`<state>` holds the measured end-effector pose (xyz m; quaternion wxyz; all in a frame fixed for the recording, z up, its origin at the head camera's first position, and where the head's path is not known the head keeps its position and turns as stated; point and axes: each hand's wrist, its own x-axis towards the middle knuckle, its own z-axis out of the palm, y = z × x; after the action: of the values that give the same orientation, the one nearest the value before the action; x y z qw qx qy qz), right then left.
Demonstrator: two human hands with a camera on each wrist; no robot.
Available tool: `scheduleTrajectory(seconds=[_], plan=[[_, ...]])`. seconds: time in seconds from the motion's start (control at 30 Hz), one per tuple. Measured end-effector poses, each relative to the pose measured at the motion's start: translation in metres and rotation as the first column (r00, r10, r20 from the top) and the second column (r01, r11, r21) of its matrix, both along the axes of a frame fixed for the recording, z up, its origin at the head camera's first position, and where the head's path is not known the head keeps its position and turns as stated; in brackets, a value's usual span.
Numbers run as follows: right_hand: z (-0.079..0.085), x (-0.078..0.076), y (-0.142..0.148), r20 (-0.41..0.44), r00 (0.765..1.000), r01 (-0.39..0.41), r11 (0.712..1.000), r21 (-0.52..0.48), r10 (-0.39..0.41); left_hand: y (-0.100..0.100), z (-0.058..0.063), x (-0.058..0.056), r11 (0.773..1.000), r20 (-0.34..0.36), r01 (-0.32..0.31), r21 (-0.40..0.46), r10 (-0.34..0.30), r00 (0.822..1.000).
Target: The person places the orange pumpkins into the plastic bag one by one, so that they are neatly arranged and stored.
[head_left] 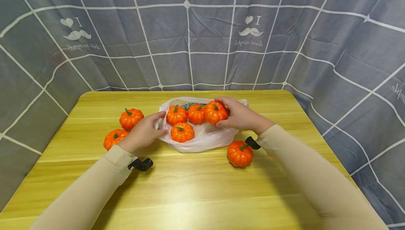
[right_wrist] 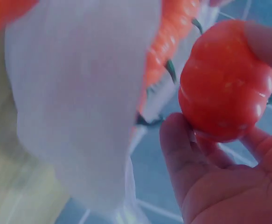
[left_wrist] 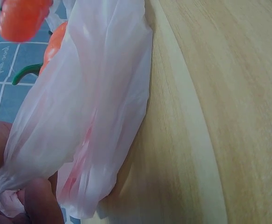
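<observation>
A thin white plastic bag (head_left: 202,145) lies spread open in the middle of the table, with three small orange pumpkins inside, one a pumpkin (head_left: 182,132) near its front edge. My right hand (head_left: 238,114) grips another pumpkin (head_left: 216,113) by its sides over the right part of the bag; the right wrist view shows this pumpkin (right_wrist: 226,81) raised clear of the bag's side. At the bag's left rim, my left hand (head_left: 143,131) pinches the plastic. Bunched bag film (left_wrist: 10,182) shows between its thumb and fingers in the left wrist view.
Left of the bag, two pumpkins sit on the wooden table (head_left: 190,187): one pumpkin (head_left: 131,118) behind, another pumpkin (head_left: 114,138) partly behind my left hand. A single pumpkin (head_left: 239,153) stands in front of the bag, under my right wrist. Grey checked curtain (head_left: 209,29) surrounds the table's back and sides.
</observation>
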<state>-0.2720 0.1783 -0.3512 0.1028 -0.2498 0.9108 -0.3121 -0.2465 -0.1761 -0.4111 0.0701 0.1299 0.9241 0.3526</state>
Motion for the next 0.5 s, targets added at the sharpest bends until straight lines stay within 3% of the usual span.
scheduleTrajectory(seconds=[0.17,0.5], plan=[[-0.007,-0.003,-0.021,-0.018,1.0,0.002,0.996,0.084,-0.001,0.0,0.0,0.0,1.0,0.005,0.005,0.005,-0.005,1.0],[-0.017,-0.006,-0.038,0.004,0.997,-0.072,0.982,0.172,0.072,0.002,0.0,0.0,1.0,0.005,0.003,-0.004,-0.003,1.0]])
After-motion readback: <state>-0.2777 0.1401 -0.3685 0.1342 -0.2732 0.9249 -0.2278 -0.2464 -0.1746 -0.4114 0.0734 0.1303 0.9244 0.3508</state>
